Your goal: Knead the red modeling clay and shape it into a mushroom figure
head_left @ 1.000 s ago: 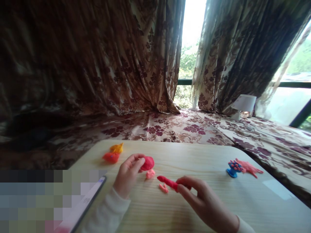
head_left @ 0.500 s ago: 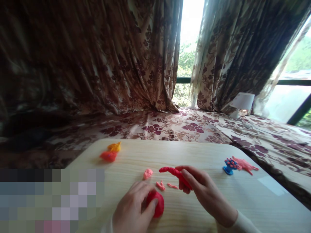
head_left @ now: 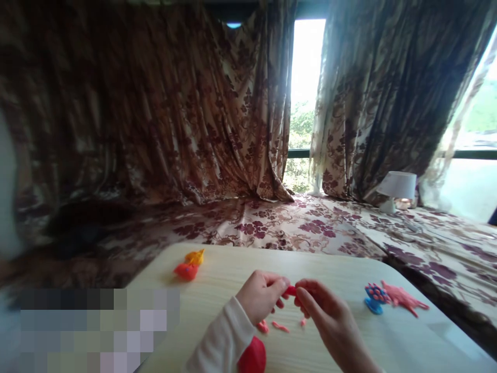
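A: At the left hand, how to describe the grip?
B: Closed narrow, pinching one end of the red roll.
A: And at the right hand?
B: Also closed narrow, pinching the other end of the red roll, with just a short stretch showing between both sets of fingertips. Impossible to tell the full length, hidden behind the fingers.
A: Anything under the hands?
B: Yes, small pink bits lying on the desk. Also a red disc, just below the left hand, partly covered by the sleeve.
A: Farther out?
B: Beyond the left hand, off to its left, an orange lump right up against a yellow lump. Well to the right of the right hand, a blue cup topped with pink dots, next to a flat pink figure.
A: Past the desk?
B: Far beyond the right hand, a white lamp.
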{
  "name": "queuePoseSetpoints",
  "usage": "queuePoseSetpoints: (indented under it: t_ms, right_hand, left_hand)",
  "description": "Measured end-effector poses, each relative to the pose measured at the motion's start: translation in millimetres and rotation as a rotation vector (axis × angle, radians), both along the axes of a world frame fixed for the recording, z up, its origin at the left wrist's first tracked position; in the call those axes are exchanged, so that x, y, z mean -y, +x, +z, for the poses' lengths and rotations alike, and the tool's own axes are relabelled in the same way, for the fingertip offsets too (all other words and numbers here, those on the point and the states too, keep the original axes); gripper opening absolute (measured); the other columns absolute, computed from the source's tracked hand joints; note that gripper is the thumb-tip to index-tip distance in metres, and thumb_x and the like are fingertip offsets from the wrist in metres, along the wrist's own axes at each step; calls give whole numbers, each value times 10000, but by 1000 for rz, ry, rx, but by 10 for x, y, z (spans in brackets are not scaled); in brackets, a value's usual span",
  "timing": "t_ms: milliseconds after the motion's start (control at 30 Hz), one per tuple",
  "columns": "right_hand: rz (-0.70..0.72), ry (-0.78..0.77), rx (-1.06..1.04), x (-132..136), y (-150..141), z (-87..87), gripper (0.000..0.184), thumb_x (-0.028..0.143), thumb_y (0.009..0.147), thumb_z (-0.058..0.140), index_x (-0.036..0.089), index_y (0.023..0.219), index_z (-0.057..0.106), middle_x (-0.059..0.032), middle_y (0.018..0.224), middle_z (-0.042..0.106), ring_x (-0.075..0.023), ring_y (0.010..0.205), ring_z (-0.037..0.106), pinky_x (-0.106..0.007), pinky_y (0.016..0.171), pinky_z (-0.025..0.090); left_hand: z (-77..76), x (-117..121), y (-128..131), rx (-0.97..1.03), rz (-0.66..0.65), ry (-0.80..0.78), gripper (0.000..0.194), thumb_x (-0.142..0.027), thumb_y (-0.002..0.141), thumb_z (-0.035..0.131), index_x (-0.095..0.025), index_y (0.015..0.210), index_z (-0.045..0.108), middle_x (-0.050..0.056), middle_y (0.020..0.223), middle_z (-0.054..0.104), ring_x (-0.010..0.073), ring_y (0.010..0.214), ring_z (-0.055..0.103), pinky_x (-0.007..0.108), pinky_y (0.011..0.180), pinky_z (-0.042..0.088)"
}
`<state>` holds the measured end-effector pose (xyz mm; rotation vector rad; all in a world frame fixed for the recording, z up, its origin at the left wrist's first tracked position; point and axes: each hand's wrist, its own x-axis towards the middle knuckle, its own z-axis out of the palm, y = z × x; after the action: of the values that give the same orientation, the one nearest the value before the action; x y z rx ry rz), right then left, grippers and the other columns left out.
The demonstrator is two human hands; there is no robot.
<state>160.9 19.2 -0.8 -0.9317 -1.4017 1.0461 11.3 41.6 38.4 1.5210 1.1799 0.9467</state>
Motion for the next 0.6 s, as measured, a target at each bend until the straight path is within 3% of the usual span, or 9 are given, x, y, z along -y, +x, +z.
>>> queuePoseSetpoints:
  t_ms: [167, 333, 433, 600]
  right_hand:
    - [-42, 155, 170, 54, -24, -31, 259, 337, 832, 564, 177, 1027, 623, -62, 911, 691, -184, 836, 645, -258, 728, 511]
    - [-246, 393, 317, 80, -52, -86, 133, 250, 825, 595, 208, 951, 597, -24, 858, 693, -157, 737, 644, -236, 674, 508]
    - [-209, 448, 394, 107, -52, -24, 59, 232, 851, 575, 224, 889, 619, -5, 791, 672, -149, 707, 621, -243, 666, 493]
    - [-120, 494, 488, 160, -81, 75, 152, 183, 879, 527, 233, 968, 639, -35, 821, 629, -174, 772, 588, -289, 693, 488]
  left_hand:
    - [-111, -24, -87, 123, 16, -92, 334, -426, 756, 581, -144, 577, 572, -72, 447, 477, 57, 368, 408, 196, 369, 349]
    - [-247, 119, -30, 273, 67, -166, 471, -573, 708, 541, -137, 531, 552, -34, 431, 486, 71, 343, 413, 209, 342, 314]
    - [-298, 254, 3, 387, 68, -215, 488, -582, 701, 556, -116, 559, 575, -6, 477, 528, 73, 379, 447, 199, 363, 327]
    - [-303, 320, -1, 608, 36, -340, 430, -530, 699, 612, -137, 541, 534, -37, 472, 479, 53, 359, 419, 176, 345, 314]
